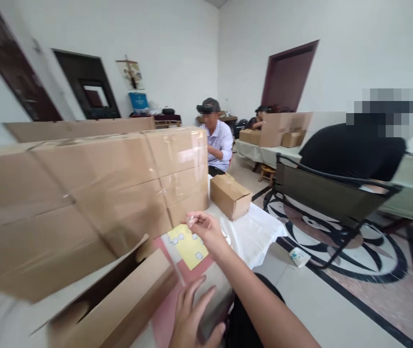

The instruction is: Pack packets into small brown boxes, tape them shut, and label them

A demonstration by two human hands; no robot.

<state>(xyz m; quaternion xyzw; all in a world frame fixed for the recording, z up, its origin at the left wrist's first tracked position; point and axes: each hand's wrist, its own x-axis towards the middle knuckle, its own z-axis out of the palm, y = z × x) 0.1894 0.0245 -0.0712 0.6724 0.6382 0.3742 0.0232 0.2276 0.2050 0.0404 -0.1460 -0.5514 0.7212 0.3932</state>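
Note:
My right hand [206, 229] reaches out over a yellow sheet [188, 247] that carries several small pale stickers, and its fingertips pinch one small white piece. My left hand [190, 316] lies low at the table's near edge, fingers spread flat on a dark grey object [215, 302] that it partly covers. A large taped cardboard box [94, 193] stands just left of both hands. An open brown carton flap [126, 299] lies in front of it, beside my left hand.
A small closed cardboard box [230, 195] sits on white plastic sheeting [253, 232] past my right hand. A person in a light shirt [218, 140] sits behind. Another in black [351, 150] sits in a folding chair [330, 198] at right. A small carton [298, 257] lies on the floor.

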